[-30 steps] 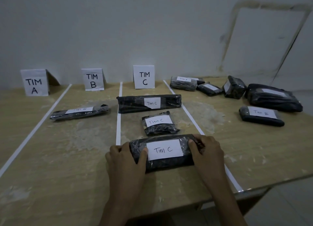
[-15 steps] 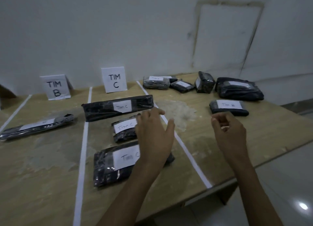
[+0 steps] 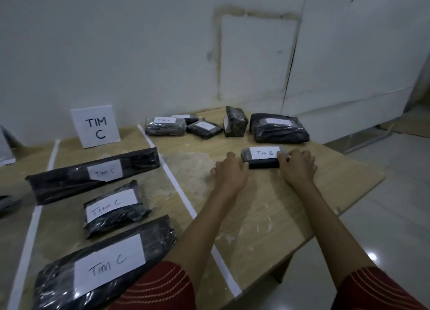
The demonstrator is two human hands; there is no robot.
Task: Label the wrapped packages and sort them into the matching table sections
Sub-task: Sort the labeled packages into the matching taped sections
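A small black wrapped package labelled "Tim B" (image 3: 261, 159) lies on the wooden table to the right of section C. My left hand (image 3: 229, 173) grips its left end, and my right hand (image 3: 297, 167) curls over its right end. Three black packages labelled "Tim C" lie in the section in front of the "TIM C" sign (image 3: 96, 127): a long one (image 3: 137, 161) at the back, a small one (image 3: 114, 208) in the middle and a large one (image 3: 109, 266) nearest me.
Several more wrapped packages sit at the back right, among them one labelled "Tim A" (image 3: 165, 128) and a large dark bundle (image 3: 279, 129). White tape lines (image 3: 177, 190) divide the sections. The table's right edge (image 3: 353, 194) drops to a tiled floor.
Both hands have left the near Tim C package and moved right and away from me onto the Tim B package. My view has swung right.
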